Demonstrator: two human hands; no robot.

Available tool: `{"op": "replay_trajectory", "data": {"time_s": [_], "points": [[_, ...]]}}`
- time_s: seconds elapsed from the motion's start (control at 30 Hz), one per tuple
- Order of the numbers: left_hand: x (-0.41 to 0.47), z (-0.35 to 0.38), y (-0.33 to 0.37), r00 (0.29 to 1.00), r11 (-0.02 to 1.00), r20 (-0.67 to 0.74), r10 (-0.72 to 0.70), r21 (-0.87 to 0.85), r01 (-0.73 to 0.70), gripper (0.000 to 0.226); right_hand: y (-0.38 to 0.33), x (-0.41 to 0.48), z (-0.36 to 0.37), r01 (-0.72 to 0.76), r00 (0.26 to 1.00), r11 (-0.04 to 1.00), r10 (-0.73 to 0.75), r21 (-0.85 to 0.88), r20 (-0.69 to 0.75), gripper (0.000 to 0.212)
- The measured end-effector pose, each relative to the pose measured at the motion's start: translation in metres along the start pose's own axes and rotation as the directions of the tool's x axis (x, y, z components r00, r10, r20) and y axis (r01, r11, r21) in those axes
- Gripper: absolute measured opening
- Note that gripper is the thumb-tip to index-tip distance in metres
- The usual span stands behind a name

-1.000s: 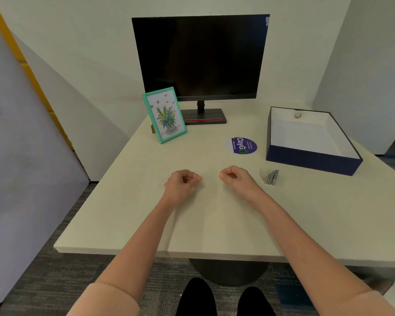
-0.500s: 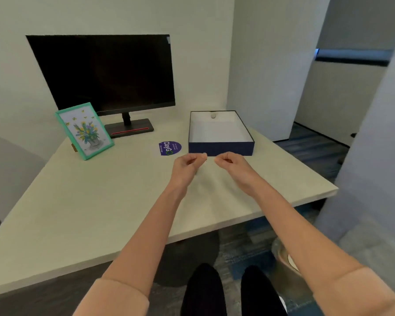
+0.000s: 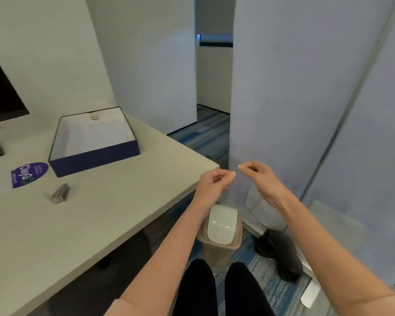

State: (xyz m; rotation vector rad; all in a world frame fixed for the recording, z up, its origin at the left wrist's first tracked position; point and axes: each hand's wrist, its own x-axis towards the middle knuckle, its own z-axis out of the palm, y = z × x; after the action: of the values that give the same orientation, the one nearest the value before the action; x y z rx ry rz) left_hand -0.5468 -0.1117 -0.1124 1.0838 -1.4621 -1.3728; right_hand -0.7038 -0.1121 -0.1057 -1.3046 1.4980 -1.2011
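Note:
My left hand (image 3: pixel 213 182) and my right hand (image 3: pixel 259 176) are raised side by side in the air, just past the right corner of the beige table (image 3: pixel 100 215). Both have curled fingers with thumb against forefinger. My right hand pinches a small white scrap (image 3: pixel 239 166) at its fingertips. Whether my left hand holds anything is too small to see. Directly below the hands on the floor stands a beige bin (image 3: pixel 221 231) with a white swing lid.
On the table are an open navy box (image 3: pixel 94 157) with a white inside, a purple ClayGo packet (image 3: pixel 29 174) and a small metal clip (image 3: pixel 60 194). The monitor (image 3: pixel 0 92) is at far left. A grey partition (image 3: pixel 306 87) stands close ahead; a black bag (image 3: pixel 281 254) lies by it.
The view has swung right, away from the monitor and picture frame. Both hands lifted off the table and moved past its right corner, over the bin, still curled.

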Motion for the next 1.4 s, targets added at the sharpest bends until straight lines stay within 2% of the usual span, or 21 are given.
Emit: {"op": "replay_trajectory", "data": {"time_s": [0.13,0.23,0.37,0.47,0.6,0.8,0.9,1.0,1.1,1.23,1.4], "points": [[0.025,0.032,-0.062,0.988,0.990,0.063,-0.143,0.013,0.143,0.011,0.060,0.020,-0.019,-0.104,0.994,0.995,0.104,0.009,-0.038,0.006],[0.050,0.037,-0.119,0.957,0.957,0.026,-0.289,-0.029,0.289,0.006,0.112,0.040,-0.015,-0.193,0.981,0.981,0.194,0.008,-0.023,0.008],[0.089,0.028,-0.194,0.885,0.889,-0.092,-0.457,-0.093,0.449,0.005,0.189,0.065,0.004,-0.329,0.944,0.944,0.329,-0.012,0.039,0.007],[0.115,0.018,-0.247,0.833,0.848,-0.160,-0.530,-0.108,0.519,0.009,0.239,0.083,0.021,-0.399,0.912,0.916,0.402,-0.042,0.085,0.007],[0.139,0.013,-0.307,0.809,0.819,-0.156,-0.566,0.003,0.574,0.005,0.291,0.107,0.048,-0.436,0.885,0.892,0.449,-0.119,0.126,0.008],[0.165,0.017,-0.369,0.862,0.789,-0.148,-0.484,0.352,0.504,0.003,0.346,0.142,0.081,-0.286,0.905,0.866,0.385,-0.410,0.183,0.005],[0.171,0.018,-0.389,0.882,0.698,-0.147,-0.448,0.558,0.448,0.006,0.366,0.153,0.093,-0.226,0.895,0.800,0.396,-0.555,0.205,0.006],[0.178,0.019,-0.398,0.916,0.624,-0.132,-0.378,0.695,0.357,0.009,0.378,0.159,0.097,-0.171,0.890,0.737,0.400,-0.654,0.218,0.005],[0.184,0.017,-0.403,0.943,0.549,-0.067,-0.326,0.799,0.246,0.017,0.388,0.162,0.096,-0.136,0.889,0.705,0.397,-0.696,0.229,0.015],[0.189,0.015,-0.409,0.942,0.439,0.021,-0.334,0.888,0.136,0.031,0.397,0.159,0.098,-0.100,0.892,0.682,0.383,-0.724,0.239,0.023],[0.192,0.014,-0.411,0.940,0.439,0.045,-0.337,0.891,0.114,0.031,0.400,0.155,0.098,-0.070,0.914,0.659,0.342,-0.749,0.216,0.019]]}}
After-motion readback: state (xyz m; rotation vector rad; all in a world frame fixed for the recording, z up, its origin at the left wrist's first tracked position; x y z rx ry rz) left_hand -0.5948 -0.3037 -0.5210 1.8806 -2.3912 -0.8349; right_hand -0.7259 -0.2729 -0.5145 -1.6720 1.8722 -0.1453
